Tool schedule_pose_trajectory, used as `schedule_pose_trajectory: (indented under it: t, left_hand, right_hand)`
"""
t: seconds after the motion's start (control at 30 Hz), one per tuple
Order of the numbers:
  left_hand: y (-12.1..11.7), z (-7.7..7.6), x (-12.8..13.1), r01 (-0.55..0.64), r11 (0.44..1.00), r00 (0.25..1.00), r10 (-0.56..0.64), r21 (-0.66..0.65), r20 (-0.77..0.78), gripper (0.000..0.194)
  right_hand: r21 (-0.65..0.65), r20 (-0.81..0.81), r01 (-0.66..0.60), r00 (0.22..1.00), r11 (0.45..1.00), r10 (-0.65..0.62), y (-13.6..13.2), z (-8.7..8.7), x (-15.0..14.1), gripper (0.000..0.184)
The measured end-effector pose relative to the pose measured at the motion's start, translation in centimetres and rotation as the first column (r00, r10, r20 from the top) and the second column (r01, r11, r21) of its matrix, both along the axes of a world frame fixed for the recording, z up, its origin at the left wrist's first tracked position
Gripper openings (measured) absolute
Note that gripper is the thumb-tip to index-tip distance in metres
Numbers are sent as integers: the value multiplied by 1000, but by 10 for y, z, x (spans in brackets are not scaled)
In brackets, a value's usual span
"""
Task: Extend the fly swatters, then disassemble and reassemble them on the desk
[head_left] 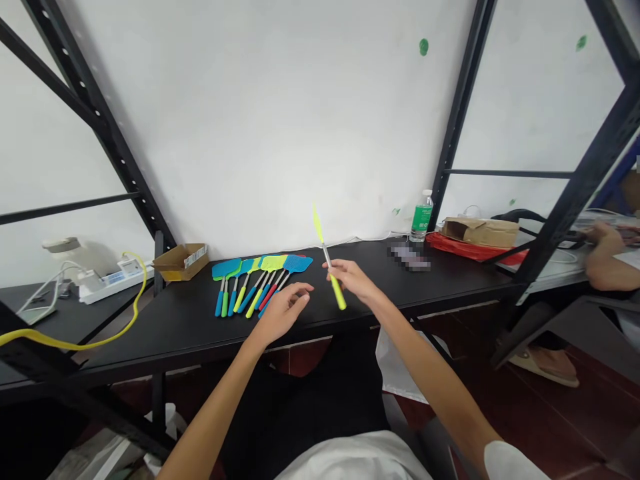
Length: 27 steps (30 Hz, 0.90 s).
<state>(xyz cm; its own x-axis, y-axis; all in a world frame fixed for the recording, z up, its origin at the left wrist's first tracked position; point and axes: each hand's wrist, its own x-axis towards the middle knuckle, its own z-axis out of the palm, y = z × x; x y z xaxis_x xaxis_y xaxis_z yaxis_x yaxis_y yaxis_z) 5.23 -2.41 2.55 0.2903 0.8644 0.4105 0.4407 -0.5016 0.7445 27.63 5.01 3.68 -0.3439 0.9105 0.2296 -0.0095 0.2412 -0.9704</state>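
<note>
In my right hand (351, 277) is a yellow-green fly swatter (339, 294), pinched by its metal shaft just above the grip. Its head points up and away and is turned edge-on, so it looks thin. My left hand (284, 309) hovers with loosely stretched fingers and holds nothing. Under and beyond that hand lies a fanned row of fly swatters (247, 285) in blue, green, yellow and red, their heads overlapping toward the wall and their grips toward me. The left hand hides part of the rightmost grips.
On the black table (370, 287), an open cardboard box (181, 263) stands left of the row. A water bottle (422, 217) and a brown carton (480, 233) on a red bag (450, 247) are at right. A yellow cable (136, 310) crosses the left side. Another person's arm (607, 260) shows far right.
</note>
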Motion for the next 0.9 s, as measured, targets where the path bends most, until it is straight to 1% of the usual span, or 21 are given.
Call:
schedule_pose_trajectory:
  t: [0.03, 0.07, 0.1, 0.13, 0.17, 0.2, 0.23, 0.27, 0.33, 0.43, 0.57, 0.7, 0.8, 0.9]
  left_hand:
    - [3, -1, -7, -72, 995, 994, 78, 67, -81, 31]
    - [6, -3, -14, -140, 982, 972, 161, 130, -170, 30]
    - [9, -6, -22, -198, 963, 932, 243, 182, -269, 30]
    - [12, -9, -28, -249, 941, 876, 320, 228, -361, 30]
    - [15, -13, -34, -287, 920, 812, 381, 267, -442, 30]
    - [17, -16, -38, -314, 901, 749, 429, 301, -504, 30]
    - [18, -19, -40, -330, 884, 697, 464, 330, -547, 30]
    - [20, -22, -42, -337, 872, 656, 488, 355, -576, 31]
    - [22, -25, -42, -342, 849, 598, 527, 402, -604, 32]
    - [24, -28, -40, -360, 821, 547, 571, 444, -612, 33]
    - [28, -30, -46, -398, 805, 522, 593, 441, -613, 36]
    - [31, -28, -57, -442, 788, 500, 613, 428, -612, 37]
    - [31, -27, -63, -462, 780, 489, 622, 423, -611, 38]
    - [30, -26, -70, -493, 759, 461, 642, 425, -613, 39]
  right_hand:
    - [9, 46, 67, 997, 998, -67, 7, -1, 11, 26]
    - [20, 119, 139, 983, 990, -140, 15, -2, 24, 27]
    - [52, 208, 233, 949, 971, -238, 22, -4, 38, 27]
    - [84, 305, 285, 905, 955, -297, 29, -7, 52, 28]
    - [109, 395, 335, 849, 936, -351, 35, -10, 65, 27]
    - [137, 482, 389, 777, 911, -404, 41, -13, 78, 25]
    - [171, 575, 429, 688, 887, -443, 45, -16, 89, 24]
    - [197, 649, 447, 608, 872, -458, 49, -19, 98, 23]
    - [221, 718, 467, 516, 856, -467, 53, -23, 110, 20]
    - [241, 753, 477, 457, 845, -473, 54, -25, 116, 22]
    - [287, 768, 487, 398, 825, -501, 52, -23, 112, 29]
    - [323, 791, 482, 335, 814, -512, 46, -19, 110, 31]
    - [339, 794, 485, 312, 806, -521, 42, -16, 111, 33]
    - [342, 797, 477, 309, 810, -519, 41, -15, 112, 36]
